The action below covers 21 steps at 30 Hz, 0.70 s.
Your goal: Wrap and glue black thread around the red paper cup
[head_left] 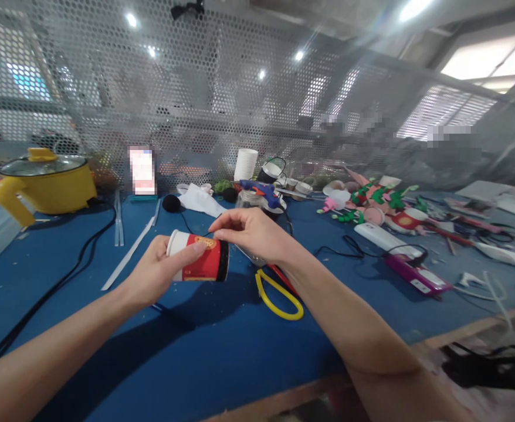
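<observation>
My left hand [152, 271] is wrapped round a paper cup [200, 266], which lies on its side in the air above the blue table. The cup is white at the rim and red with a yellow emblem, and a black band [223, 262] circles its far end. Thumb and fingers of my right hand [251, 231] come together in a pinch at the top edge of this band; whatever they hold is hidden. Below my right wrist lies a yellow loop-shaped handle [279, 299], beside a red one. Behind the right hand, a blue glue gun [261, 190] rests on a glass jar.
A yellow electric pot [48, 184] stands at the left, its black cord trailing forward. White strips [129, 252] and a black ball [172, 204] lie nearby. Stacked white cups [246, 164] stand at the back. A purple power strip [417, 274] and colourful craft pieces [372, 205] occupy the right.
</observation>
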Available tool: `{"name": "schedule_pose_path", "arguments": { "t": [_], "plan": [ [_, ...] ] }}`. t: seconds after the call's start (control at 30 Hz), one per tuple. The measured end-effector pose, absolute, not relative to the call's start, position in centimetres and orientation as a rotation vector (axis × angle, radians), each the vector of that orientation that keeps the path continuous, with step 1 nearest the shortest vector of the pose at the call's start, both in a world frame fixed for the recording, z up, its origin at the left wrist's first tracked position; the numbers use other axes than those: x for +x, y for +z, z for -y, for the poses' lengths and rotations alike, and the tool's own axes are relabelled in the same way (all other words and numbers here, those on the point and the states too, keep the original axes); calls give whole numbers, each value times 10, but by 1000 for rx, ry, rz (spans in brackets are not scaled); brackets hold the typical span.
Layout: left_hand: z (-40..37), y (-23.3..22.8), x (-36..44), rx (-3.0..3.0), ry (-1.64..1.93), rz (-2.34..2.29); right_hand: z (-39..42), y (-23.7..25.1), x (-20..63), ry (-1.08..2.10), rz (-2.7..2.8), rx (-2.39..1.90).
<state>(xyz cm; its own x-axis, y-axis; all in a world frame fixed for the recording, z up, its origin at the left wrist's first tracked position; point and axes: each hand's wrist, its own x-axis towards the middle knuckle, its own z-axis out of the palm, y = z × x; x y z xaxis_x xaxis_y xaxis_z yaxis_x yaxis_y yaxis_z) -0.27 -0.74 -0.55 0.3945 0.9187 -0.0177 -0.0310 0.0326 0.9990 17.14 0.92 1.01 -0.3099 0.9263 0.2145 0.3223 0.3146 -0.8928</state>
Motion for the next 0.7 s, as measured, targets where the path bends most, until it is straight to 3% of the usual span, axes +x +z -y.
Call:
{"name": "schedule_pose_path", "arguments": {
  "t": [0.23,0.43,0.7],
  "plan": [
    [9,2,3,1156,937,-855,-17,3,173,975,1844,-1135],
    [3,5,3,1023,1038,-932,-17,8,178,501,1938,-1354],
    [2,-5,2,1319,1114,-895,12,17,175,1071,1881,-1138]
  ]
}}
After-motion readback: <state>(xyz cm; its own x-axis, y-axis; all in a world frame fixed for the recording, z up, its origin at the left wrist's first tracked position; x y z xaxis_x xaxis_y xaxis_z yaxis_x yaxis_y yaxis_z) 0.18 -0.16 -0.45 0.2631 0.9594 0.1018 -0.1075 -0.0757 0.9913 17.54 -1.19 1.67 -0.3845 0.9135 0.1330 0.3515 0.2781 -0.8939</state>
